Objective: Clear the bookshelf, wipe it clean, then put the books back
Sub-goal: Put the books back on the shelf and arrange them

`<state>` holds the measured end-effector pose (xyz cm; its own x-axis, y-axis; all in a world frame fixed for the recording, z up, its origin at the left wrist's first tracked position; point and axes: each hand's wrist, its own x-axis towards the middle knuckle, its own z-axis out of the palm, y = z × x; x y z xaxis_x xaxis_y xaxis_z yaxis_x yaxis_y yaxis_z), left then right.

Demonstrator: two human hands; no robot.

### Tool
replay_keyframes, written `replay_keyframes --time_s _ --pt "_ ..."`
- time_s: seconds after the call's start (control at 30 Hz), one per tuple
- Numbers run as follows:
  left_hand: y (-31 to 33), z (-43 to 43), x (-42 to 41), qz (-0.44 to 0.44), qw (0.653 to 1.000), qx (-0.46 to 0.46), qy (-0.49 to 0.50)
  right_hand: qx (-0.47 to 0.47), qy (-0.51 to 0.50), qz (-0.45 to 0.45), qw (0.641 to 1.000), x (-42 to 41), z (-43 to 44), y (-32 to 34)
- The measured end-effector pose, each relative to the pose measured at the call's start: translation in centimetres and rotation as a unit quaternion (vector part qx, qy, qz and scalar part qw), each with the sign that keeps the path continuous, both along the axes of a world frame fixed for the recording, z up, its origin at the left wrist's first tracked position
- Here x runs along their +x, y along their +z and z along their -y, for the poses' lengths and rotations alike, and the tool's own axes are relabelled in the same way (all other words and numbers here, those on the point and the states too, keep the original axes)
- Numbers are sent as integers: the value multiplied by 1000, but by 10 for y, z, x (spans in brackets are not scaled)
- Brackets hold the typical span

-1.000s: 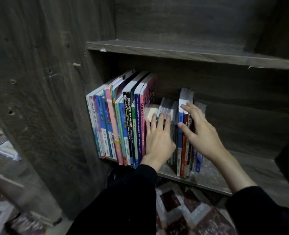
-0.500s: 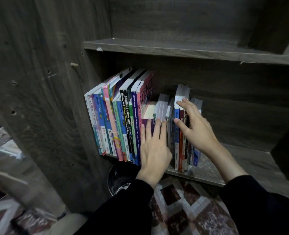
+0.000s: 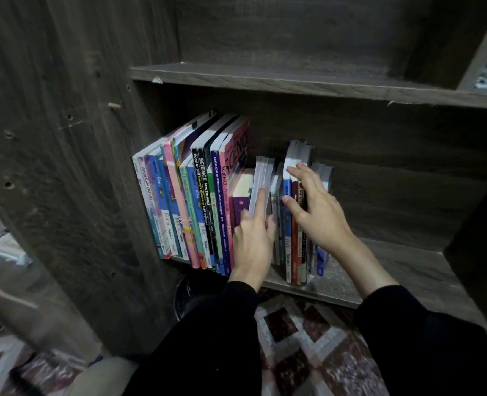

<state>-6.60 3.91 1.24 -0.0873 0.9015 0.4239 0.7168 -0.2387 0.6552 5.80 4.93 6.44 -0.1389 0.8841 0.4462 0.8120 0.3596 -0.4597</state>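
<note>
A row of books stands on the lower shelf board [image 3: 408, 261] of a dark wooden bookshelf. Tall colourful textbooks [image 3: 196, 201] lean at the left end. My left hand [image 3: 252, 241] pinches a thin white-paged book [image 3: 262, 175] in the middle, thumb on its left side and forefinger along its right. My right hand [image 3: 318, 215] lies across the right group of books [image 3: 293, 247], its forefinger on the top of the blue-spined one and its thumb against the spines. The other fingers are hidden behind the books.
The upper shelf board [image 3: 293, 81] above is bare where it shows. The bookshelf's left side panel [image 3: 79, 167] stands close by. A patterned red and white rug [image 3: 308, 338] lies below the shelf, and the right part of the lower board holds no books.
My left hand went from lying flat on the middle spines to pinching the thin white-paged book. My right hand has stayed on the right group.
</note>
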Motion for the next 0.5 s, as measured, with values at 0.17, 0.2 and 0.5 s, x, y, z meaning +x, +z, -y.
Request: replay_keyframes --time_s 0.17,0.2,0.5 --pt "10 9 -11 -22 1000 1 -10 9 -2 2 1000 0 -2 -3" --pt "13 14 -14 -24 1000 -4 -12 11 -2 1 1000 0 -2 -4" --pt "74 57 -38 -26 995 -93 -40 -53 46 -66 995 5 -2 3"
